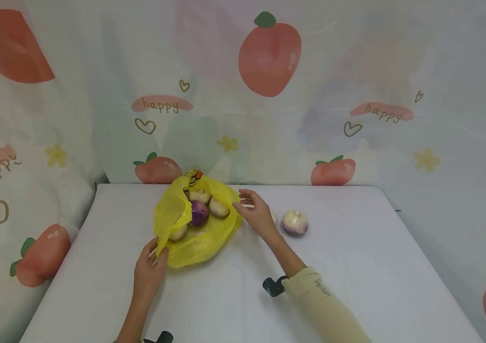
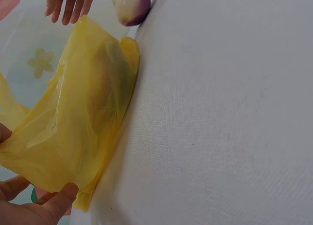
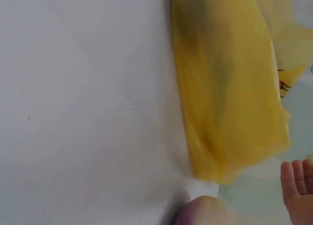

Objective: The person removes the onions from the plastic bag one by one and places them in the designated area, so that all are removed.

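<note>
A yellow plastic bag (image 1: 196, 252) stands with its mouth open at the left of the table. Inside lie pale, turnip-like vegetables (image 1: 219, 207) and a shiny purple round one (image 1: 199, 213). My left hand (image 1: 148, 271) pinches the bag's front left edge between thumb and fingers. Beside the right rim hovers my right hand (image 1: 255, 212), fingers loosely extended and holding nothing. In the right wrist view that hand (image 3: 299, 191) is apart from the bag. A white-and-purple turnip (image 1: 295, 223) sits to its right; another pale one (image 1: 274, 217) is mostly hidden behind the hand.
A white cloth covers the table (image 1: 346, 286). Behind it hangs a printed fabric backdrop (image 1: 268, 133), meeting the table's back edge. Dark wrist-worn devices (image 1: 274, 287) sit on both forearms.
</note>
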`<state>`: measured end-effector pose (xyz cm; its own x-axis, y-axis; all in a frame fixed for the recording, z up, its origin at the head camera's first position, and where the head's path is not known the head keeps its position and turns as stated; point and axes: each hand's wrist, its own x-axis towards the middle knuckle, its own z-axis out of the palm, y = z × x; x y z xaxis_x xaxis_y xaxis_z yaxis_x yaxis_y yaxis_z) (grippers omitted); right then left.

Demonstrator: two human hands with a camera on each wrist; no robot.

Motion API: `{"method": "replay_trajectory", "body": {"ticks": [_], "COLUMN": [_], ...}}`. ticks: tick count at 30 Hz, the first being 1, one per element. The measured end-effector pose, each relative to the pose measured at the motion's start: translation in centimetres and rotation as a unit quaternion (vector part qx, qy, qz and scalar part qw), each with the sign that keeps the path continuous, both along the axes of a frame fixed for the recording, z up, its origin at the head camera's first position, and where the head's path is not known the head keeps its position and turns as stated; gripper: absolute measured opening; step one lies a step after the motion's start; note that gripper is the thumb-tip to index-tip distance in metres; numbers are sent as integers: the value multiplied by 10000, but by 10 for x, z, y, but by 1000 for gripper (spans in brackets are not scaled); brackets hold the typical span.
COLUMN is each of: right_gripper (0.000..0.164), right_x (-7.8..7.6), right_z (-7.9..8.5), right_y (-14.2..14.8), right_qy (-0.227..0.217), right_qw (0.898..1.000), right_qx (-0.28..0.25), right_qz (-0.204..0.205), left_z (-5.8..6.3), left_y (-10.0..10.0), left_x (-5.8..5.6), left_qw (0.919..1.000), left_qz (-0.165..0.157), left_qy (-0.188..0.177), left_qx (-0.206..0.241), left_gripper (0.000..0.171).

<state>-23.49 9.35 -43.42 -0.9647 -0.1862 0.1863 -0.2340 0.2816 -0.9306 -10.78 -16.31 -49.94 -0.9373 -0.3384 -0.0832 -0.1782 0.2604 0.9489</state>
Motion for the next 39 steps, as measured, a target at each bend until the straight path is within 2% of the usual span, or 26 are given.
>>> {"method": "replay_trajectory", "body": {"ticks": [3,13,18,21,26,27,29,32,34,36,39], "right_gripper": [46,46,47,49,51,50,49,51,56,62,69], "right_x": [-7,-5,-7,-9,-14,-14,-16,-17,-17,-16,-16], "right_z": [-14,-5,-7,-8,-11,-13,-18,-27,-33,-36,-38], "right_y": [-9,-42,-56,-65,-78,-80,-85,-91,-95,-99,-103], "right_qy": [43,287,98,59,249,300,465,772,971,1127,1254], "right_qw": [10000,9975,9954,9921,9820,9783,9645,9342,9154,9029,8909], "right_qx": [19,363,644,931,1615,1823,2424,3305,3707,3926,4172], "right_qz": [77,543,703,837,948,933,934,1101,1234,1342,1286], "left_z": [0,1,2,2,0,0,0,0,-1,-1,-1], "left_y": [0,2,2,1,1,1,2,2,1,1,1], "left_x": [0,2,3,3,0,-1,-1,-1,0,0,0], "left_qw": [10000,10000,10000,10000,10000,9999,9999,10000,10000,10000,10000], "left_qz": [-11,-29,-55,-21,-55,-70,-82,-32,5,33,37], "left_qy": [-6,30,5,0,41,44,23,-20,-52,-48,47], "left_qx": [-18,-38,-49,-93,41,66,59,-25,-57,-53,-14], "left_gripper": [54,55,57,58,56,55,55,55,55,54,54]}}
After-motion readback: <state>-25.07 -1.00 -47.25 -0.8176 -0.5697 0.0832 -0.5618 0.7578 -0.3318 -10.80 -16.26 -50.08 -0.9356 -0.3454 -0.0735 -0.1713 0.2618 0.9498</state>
